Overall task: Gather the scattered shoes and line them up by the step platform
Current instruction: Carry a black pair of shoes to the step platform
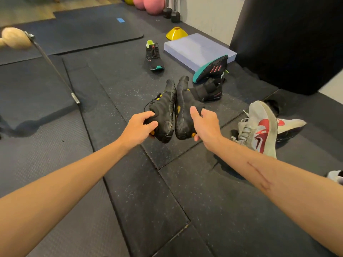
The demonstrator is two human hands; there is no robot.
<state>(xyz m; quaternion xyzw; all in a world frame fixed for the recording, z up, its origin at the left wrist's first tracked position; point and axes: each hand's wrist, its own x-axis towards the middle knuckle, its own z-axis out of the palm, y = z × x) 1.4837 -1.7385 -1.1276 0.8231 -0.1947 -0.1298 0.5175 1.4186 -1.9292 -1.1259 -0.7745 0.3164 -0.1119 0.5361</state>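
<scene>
Both hands are raised over the dark rubber floor, each holding one of a matching pair of black toe shoes with yellow accents. The left hand has its fingers curled round the heel end of the left black shoe, thumb on top near the collar and fingertips tucked under the upper, so the grip is closed firmly on it. The right hand grips the right black shoe from its outer side, thumb pointing up along the upper and the other fingers wrapped behind it, mostly hidden, so how tightly they close is hard to judge. The two shoes are held sole to sole, toes pointing away from the camera, their soles touching or very nearly so along the middle. Beyond them lies the pale lavender step platform, flat on the floor by the wall. A black trainer with a green heel tab stands upright just left of the platform, apart from it. Another black trainer with a teal sole is tilted on its side against the platform's near corner, resting over a black high-top shoe below it. To the right, a grey shoe with a red swoosh is propped on its edge beside a second grey shoe lying behind it. A yellow cone sits just beyond the platform.
</scene>
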